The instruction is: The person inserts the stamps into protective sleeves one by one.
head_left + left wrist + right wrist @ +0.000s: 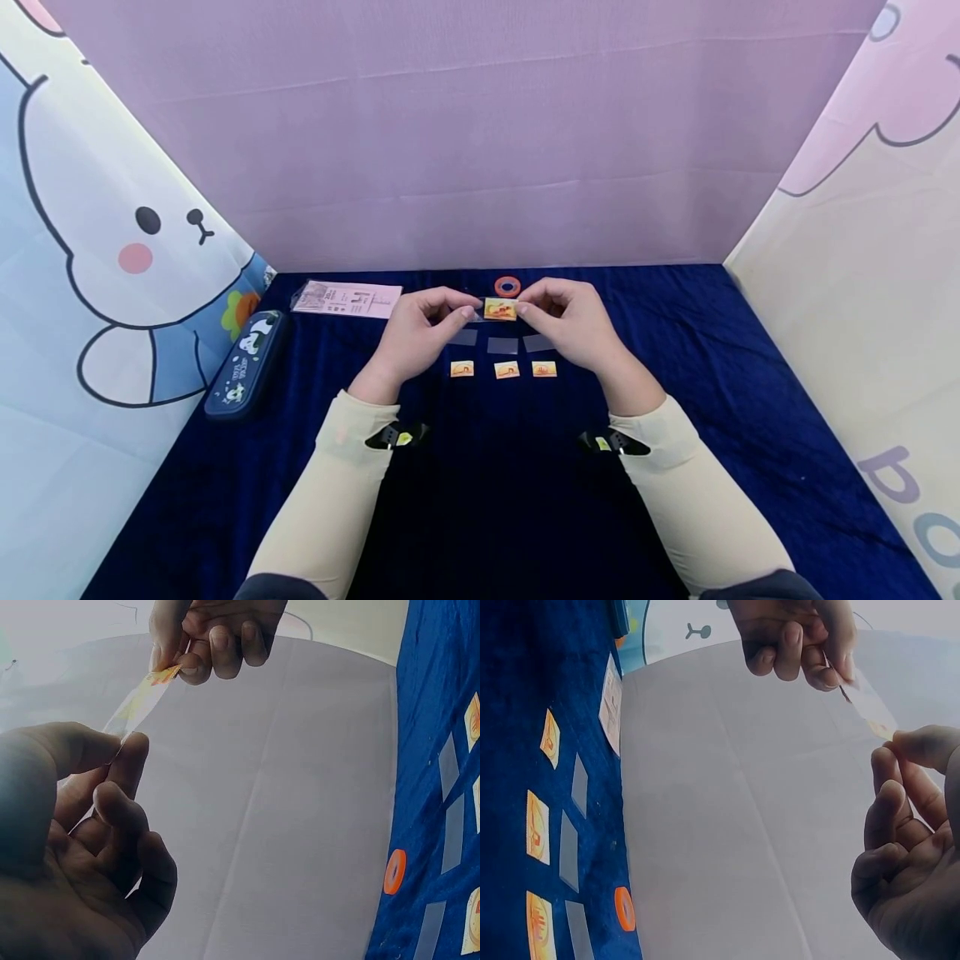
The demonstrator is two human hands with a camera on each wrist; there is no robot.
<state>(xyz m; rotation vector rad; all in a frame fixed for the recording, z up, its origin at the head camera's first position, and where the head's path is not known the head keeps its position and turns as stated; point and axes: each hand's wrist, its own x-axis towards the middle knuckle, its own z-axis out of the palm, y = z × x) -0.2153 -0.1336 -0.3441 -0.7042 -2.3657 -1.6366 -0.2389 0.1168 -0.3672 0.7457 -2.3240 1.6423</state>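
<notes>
In the head view, a small yellow-orange picture card (500, 309) is held up between both hands, with a clear plastic piece (477, 312) at its left end. My left hand (422, 330) pinches the clear end between thumb and forefinger. At the card's right edge, my right hand (572, 320) grips with thumb and fingertip. The left wrist view shows the yellow end (166, 675) at the right fingers and the clear part (129, 712) reaching the left ones. Whether the card lies inside the clear piece I cannot tell.
Three small yellow cards (462, 368) lie in a row on the dark blue cloth (480, 483). Behind them are three clear rectangles (502, 345). An orange ring-shaped roll (507, 287) lies farther back. A pink printed packet (348, 299) and navy panda case (246, 364) are at left.
</notes>
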